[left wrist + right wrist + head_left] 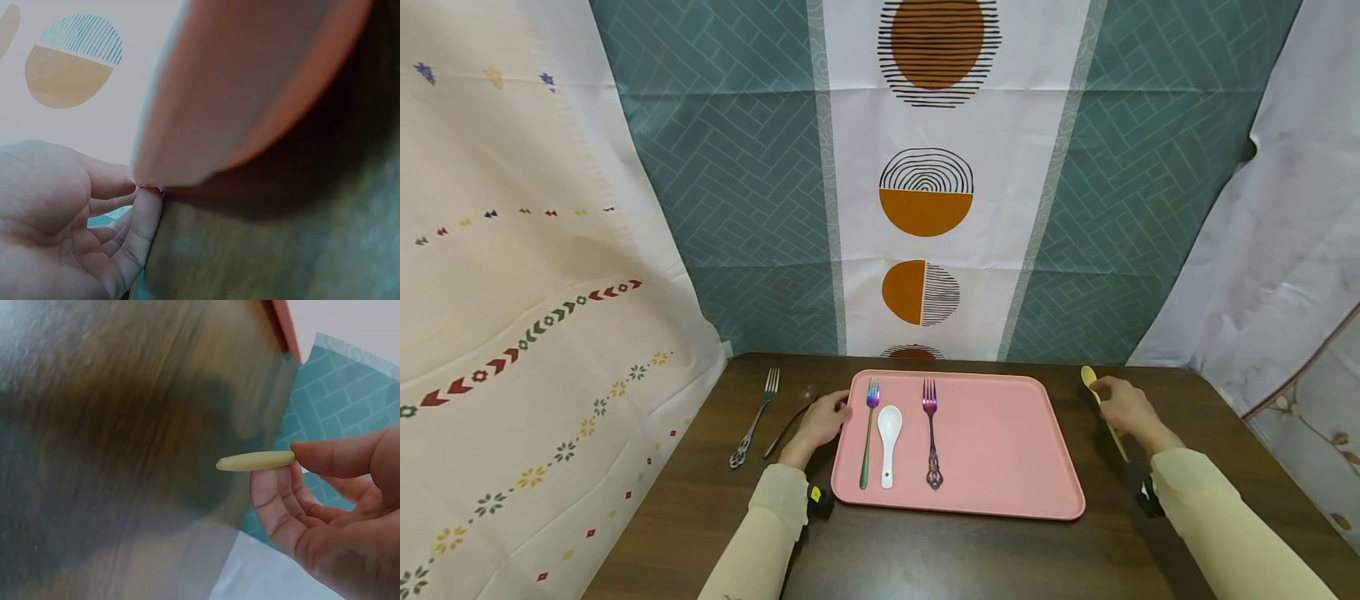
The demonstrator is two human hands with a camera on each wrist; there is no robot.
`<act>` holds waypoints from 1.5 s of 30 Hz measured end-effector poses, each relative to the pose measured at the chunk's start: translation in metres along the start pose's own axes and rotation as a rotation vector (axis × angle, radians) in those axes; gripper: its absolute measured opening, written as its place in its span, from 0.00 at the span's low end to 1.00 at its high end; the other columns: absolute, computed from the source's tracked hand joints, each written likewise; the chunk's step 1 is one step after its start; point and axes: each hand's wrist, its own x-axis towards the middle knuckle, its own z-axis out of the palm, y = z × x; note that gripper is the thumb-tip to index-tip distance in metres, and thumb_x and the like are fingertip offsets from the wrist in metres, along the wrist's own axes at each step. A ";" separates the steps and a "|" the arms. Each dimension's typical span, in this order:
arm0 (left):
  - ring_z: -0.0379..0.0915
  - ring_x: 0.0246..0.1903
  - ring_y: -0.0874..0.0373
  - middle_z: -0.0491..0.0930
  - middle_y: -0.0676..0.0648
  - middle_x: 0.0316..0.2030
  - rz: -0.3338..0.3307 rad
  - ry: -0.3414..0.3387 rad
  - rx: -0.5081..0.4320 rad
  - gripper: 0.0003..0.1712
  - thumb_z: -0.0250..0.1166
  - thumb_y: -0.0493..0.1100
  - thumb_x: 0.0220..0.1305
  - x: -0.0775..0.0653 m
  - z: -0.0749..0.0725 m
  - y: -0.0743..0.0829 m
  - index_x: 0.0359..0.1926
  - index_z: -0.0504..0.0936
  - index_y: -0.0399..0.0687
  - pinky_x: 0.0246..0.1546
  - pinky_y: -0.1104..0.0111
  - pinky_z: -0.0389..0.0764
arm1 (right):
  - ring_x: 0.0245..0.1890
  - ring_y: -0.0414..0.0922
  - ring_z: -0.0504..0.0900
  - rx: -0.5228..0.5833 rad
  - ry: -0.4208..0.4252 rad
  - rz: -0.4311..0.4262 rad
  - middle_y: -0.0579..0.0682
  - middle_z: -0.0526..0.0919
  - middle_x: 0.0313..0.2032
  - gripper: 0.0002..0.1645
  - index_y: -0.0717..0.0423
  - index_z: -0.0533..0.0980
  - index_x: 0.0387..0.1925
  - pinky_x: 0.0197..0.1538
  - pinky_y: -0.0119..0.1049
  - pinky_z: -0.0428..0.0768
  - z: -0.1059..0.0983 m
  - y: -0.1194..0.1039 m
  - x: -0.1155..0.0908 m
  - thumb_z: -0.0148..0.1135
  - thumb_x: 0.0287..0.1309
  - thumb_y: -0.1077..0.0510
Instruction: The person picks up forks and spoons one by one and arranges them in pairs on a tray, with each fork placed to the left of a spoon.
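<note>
My left hand (826,418) is at the left edge of a pink tray (992,442), thumb and fingertips pinching its rim (181,144). On the tray lie a rainbow-coloured fork (865,442), a white soup spoon (889,429) and a purple-headed fork (931,425) with an ornate dark handle. Right of the tray, my right hand (1127,407) pinches a yellow spoon (1088,377) between thumb and fingers. In the right wrist view the spoon's handle (250,461) sticks out from the fingers over the table.
Left of the tray, a silver fork (758,417) with an ornate handle and a dark metal spoon (786,432) lie on the brown wooden table (985,554). Patterned cloth (760,167) hangs behind the table, with light cloths (512,292) at both sides.
</note>
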 end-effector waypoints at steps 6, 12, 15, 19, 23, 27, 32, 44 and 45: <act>0.76 0.40 0.51 0.80 0.41 0.44 0.007 0.004 0.016 0.25 0.57 0.39 0.78 0.002 0.000 0.000 0.71 0.73 0.35 0.45 0.57 0.81 | 0.19 0.48 0.78 0.049 0.001 -0.033 0.67 0.79 0.35 0.33 0.74 0.69 0.61 0.22 0.41 0.81 0.008 -0.009 0.003 0.50 0.49 0.71; 0.77 0.38 0.52 0.80 0.42 0.42 -0.012 -0.006 0.004 0.26 0.57 0.39 0.78 0.000 0.001 0.000 0.72 0.73 0.36 0.44 0.59 0.83 | 0.17 0.45 0.77 0.160 -0.047 -0.046 0.55 0.77 0.25 0.35 0.76 0.69 0.62 0.23 0.42 0.83 0.016 -0.027 0.000 0.54 0.48 0.73; 0.77 0.37 0.53 0.80 0.43 0.42 -0.010 -0.008 0.002 0.26 0.57 0.39 0.78 0.000 0.001 -0.001 0.71 0.72 0.36 0.43 0.60 0.84 | 0.16 0.45 0.77 0.193 -0.077 -0.036 0.52 0.75 0.24 0.35 0.75 0.69 0.63 0.24 0.43 0.84 0.019 -0.035 -0.001 0.54 0.49 0.73; 0.76 0.36 0.53 0.80 0.43 0.41 -0.007 -0.010 0.001 0.25 0.57 0.39 0.78 0.000 0.001 0.000 0.71 0.73 0.35 0.41 0.60 0.83 | 0.16 0.46 0.77 0.206 -0.089 -0.035 0.53 0.75 0.25 0.35 0.75 0.69 0.63 0.24 0.43 0.84 0.023 -0.044 -0.001 0.54 0.49 0.73; 0.77 0.36 0.53 0.80 0.43 0.42 -0.007 -0.013 -0.001 0.25 0.57 0.39 0.78 -0.001 0.001 0.000 0.71 0.72 0.35 0.42 0.60 0.84 | 0.18 0.46 0.78 0.219 -0.099 -0.042 0.55 0.75 0.26 0.35 0.76 0.68 0.63 0.24 0.44 0.85 0.028 -0.049 -0.002 0.53 0.49 0.73; 0.77 0.37 0.53 0.80 0.42 0.42 -0.009 -0.012 -0.005 0.25 0.57 0.39 0.78 -0.001 0.000 0.001 0.71 0.72 0.35 0.42 0.59 0.84 | 0.17 0.45 0.78 0.237 -0.118 -0.037 0.53 0.75 0.24 0.36 0.76 0.69 0.63 0.24 0.44 0.84 0.034 -0.054 -0.001 0.55 0.47 0.73; 0.77 0.37 0.53 0.80 0.42 0.43 -0.011 -0.008 -0.006 0.25 0.57 0.40 0.78 -0.001 0.000 0.001 0.72 0.73 0.36 0.43 0.59 0.84 | 0.17 0.46 0.78 0.230 -0.138 -0.037 0.54 0.73 0.25 0.36 0.75 0.69 0.63 0.25 0.44 0.85 0.043 -0.060 0.001 0.57 0.48 0.73; 0.76 0.36 0.53 0.80 0.42 0.42 0.008 -0.005 0.001 0.25 0.58 0.39 0.78 0.000 0.000 0.000 0.71 0.73 0.36 0.41 0.60 0.82 | 0.20 0.46 0.78 0.256 -0.176 -0.044 0.56 0.76 0.30 0.34 0.72 0.71 0.62 0.25 0.40 0.82 0.058 -0.085 0.000 0.59 0.50 0.73; 0.76 0.36 0.53 0.80 0.42 0.42 0.012 -0.002 0.004 0.25 0.57 0.38 0.77 0.000 0.000 0.000 0.71 0.73 0.35 0.40 0.61 0.81 | 0.20 0.46 0.79 0.268 -0.180 -0.044 0.57 0.77 0.30 0.34 0.72 0.71 0.62 0.26 0.41 0.83 0.059 -0.087 -0.001 0.59 0.50 0.73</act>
